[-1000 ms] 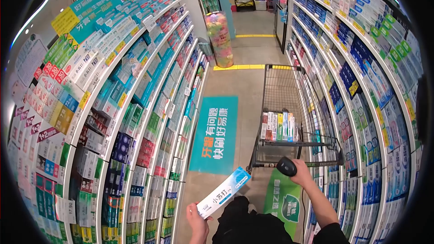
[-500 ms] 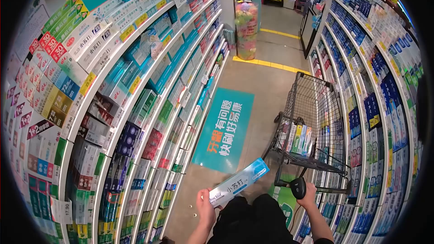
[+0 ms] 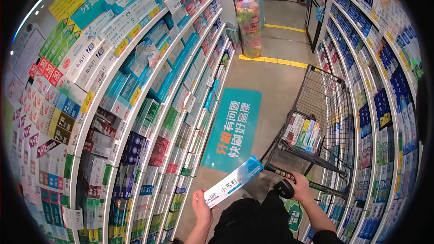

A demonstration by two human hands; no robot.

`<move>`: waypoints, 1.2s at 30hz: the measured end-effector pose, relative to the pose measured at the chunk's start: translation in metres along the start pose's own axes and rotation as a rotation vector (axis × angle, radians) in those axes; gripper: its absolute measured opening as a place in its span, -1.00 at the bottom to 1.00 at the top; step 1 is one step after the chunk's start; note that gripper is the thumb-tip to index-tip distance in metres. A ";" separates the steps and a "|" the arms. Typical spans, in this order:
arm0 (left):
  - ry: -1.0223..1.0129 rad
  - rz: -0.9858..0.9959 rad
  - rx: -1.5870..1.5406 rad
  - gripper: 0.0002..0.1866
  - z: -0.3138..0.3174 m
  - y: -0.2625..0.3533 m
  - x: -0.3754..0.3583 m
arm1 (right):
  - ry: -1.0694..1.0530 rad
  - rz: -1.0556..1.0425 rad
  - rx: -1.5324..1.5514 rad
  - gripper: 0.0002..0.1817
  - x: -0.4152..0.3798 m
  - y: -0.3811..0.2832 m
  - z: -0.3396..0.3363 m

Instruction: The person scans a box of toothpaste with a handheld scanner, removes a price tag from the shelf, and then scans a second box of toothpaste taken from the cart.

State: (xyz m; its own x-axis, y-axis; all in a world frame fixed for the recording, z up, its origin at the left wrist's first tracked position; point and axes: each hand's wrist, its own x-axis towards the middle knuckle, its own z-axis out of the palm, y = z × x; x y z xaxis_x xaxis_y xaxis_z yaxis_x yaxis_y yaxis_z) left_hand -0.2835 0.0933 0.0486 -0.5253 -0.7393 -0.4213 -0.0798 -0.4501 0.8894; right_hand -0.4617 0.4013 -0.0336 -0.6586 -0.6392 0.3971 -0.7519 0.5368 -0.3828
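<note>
My left hand point(image 3: 202, 208) is closed on one end of a long white and blue toothpaste box point(image 3: 229, 184), tilted up to the right over the aisle floor, its printed face toward me. My right hand point(image 3: 299, 187) is wrapped round a black handheld barcode scanner point(image 3: 284, 189), whose rounded head points toward my legs. Its fingers are right at the handle point(image 3: 278, 170) of a dark wire shopping cart point(image 3: 320, 92). Several toothpaste boxes point(image 3: 302, 131) stand side by side in the cart.
Curved shelves of boxed toothpaste point(image 3: 149, 108) line my left side, and more packed shelves point(image 3: 375, 86) rise close behind the cart on the right. A teal floor sticker point(image 3: 233, 129) lies in the aisle. Farther off stands a tall clear column of colourful items point(image 3: 248, 29).
My right hand and the scanner have shifted left and slightly up, closer to the cart's handle. The toothpaste box has moved slightly left. The cart's handle end appears swung left.
</note>
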 end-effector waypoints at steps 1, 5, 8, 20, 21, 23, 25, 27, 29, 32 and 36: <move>0.022 0.007 0.012 -0.64 0.002 0.005 -0.002 | -0.013 -0.022 0.005 -0.62 0.011 -0.001 0.001; 0.089 0.010 0.007 -0.64 -0.004 0.006 -0.003 | 0.001 -0.050 0.021 -0.61 0.036 0.006 0.024; 0.069 0.031 -0.031 -0.67 -0.015 0.003 -0.002 | -0.015 -0.060 0.040 -0.61 0.050 0.008 0.037; 0.124 0.043 -0.065 -0.68 -0.026 0.007 -0.001 | -0.082 -0.115 0.082 -0.61 0.059 0.001 0.046; 0.129 0.037 -0.082 -0.68 -0.030 0.006 -0.001 | -0.089 -0.112 0.081 -0.61 0.057 0.000 0.045; 0.134 0.022 -0.122 -0.69 -0.032 0.005 -0.001 | -0.073 -0.115 0.072 -0.61 0.058 -0.007 0.043; 0.145 0.024 -0.133 -0.69 -0.031 0.008 -0.001 | -0.084 -0.132 0.072 -0.60 0.063 -0.012 0.039; 0.133 0.009 -0.150 -0.68 -0.040 0.004 -0.001 | -0.118 -0.136 0.066 -0.60 0.066 -0.018 0.033; 0.157 0.010 -0.154 -0.67 -0.046 0.001 0.000 | -0.127 -0.107 0.050 -0.60 0.071 -0.021 0.031; 0.196 0.000 -0.152 -0.66 -0.051 0.003 -0.001 | -0.134 -0.045 0.028 -0.58 0.069 -0.012 0.043; 0.282 0.000 -0.171 -0.65 -0.046 0.006 0.003 | -0.219 -0.057 -0.013 -0.56 0.076 0.016 0.047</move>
State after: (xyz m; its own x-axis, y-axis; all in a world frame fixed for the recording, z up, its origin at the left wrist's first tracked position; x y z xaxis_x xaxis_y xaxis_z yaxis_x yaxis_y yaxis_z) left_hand -0.2466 0.0656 0.0448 -0.2684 -0.8379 -0.4754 0.0761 -0.5104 0.8566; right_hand -0.5229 0.3355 -0.0487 -0.5931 -0.7726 0.2264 -0.7891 0.5021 -0.3538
